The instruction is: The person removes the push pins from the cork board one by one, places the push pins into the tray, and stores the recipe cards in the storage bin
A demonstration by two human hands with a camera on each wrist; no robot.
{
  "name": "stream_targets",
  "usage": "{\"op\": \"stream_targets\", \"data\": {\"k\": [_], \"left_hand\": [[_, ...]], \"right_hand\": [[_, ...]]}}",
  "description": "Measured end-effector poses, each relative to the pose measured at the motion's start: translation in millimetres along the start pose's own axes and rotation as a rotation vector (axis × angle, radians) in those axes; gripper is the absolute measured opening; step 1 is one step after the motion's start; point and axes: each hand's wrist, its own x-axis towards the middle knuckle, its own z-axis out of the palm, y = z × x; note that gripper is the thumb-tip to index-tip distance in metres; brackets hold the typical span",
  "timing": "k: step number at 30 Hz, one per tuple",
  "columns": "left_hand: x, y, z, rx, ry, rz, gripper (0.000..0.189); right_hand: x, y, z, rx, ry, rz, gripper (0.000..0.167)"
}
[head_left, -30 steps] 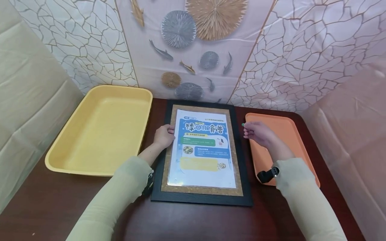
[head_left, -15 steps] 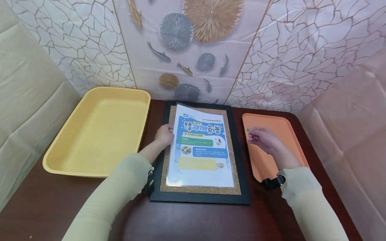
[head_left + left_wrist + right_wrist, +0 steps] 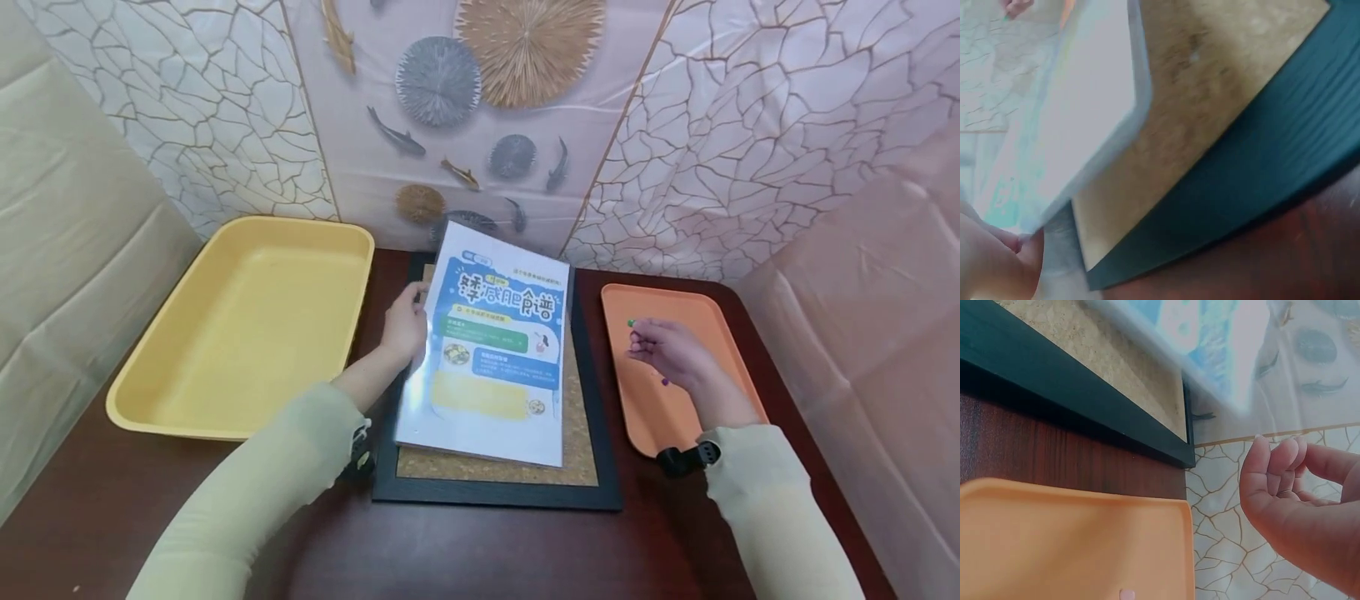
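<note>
My left hand (image 3: 405, 325) pinches the left edge of a laminated sheet (image 3: 491, 358) printed in blue, green and yellow. The sheet is raised and tilted over a black-framed cork board (image 3: 581, 408); in the left wrist view its lower edge stands off the cork (image 3: 1210, 81). Over the orange tray (image 3: 637, 417), my right hand (image 3: 675, 350) has thumb and fingers drawn together, a small green push pin (image 3: 631, 322) at its fingertips. Below that hand shows a tiny purple piece (image 3: 664, 382). A small pinkish piece (image 3: 1127, 594) lies on the tray in the right wrist view.
A large yellow tub (image 3: 292, 333) stands to the left of the board. The dark wooden table (image 3: 480, 550) runs along the front. A patterned cloth (image 3: 735, 167) hangs behind, and pale cloth walls (image 3: 82, 275) close off both sides.
The left hand has lifted the sheet off the cork and swung it slightly leftward. My right hand has moved right and a little nearer, farther over the tray; a purple piece now shows beneath it.
</note>
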Motion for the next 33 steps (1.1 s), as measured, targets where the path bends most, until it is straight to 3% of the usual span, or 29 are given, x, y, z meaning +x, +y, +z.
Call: {"op": "stream_targets", "data": {"k": [9, 17, 24, 29, 33], "left_hand": [[-1.8, 32.5, -57.8, -0.128, 0.079, 0.019, 0.046], [-6.5, 44.5, -130.9, -0.202, 0.196, -0.043, 0.051], [-6.2, 39.0, -200.5, -0.366, 0.245, -0.052, 0.05], [-4.5, 27.1, -242.3, -0.308, 0.323, -0.094, 0.053], [-4.6, 9.4, -271.5, -0.282, 0.39, -0.11, 0.057]], "right_hand": [[-6.5, -4.6, -6.4, 0.053, 0.016, -0.018, 0.029], [-9.1, -7.1, -6.2, 0.052, 0.04, -0.014, 0.027], [-12.0, -6.3, -11.4, 0.043, 0.052, -0.013, 0.029], [-13.3, -4.3, -13.4, 0.031, 0.051, -0.014, 0.031], [-15.1, -2.6, -14.2, 0.033, 0.043, -0.016, 0.033]]}}
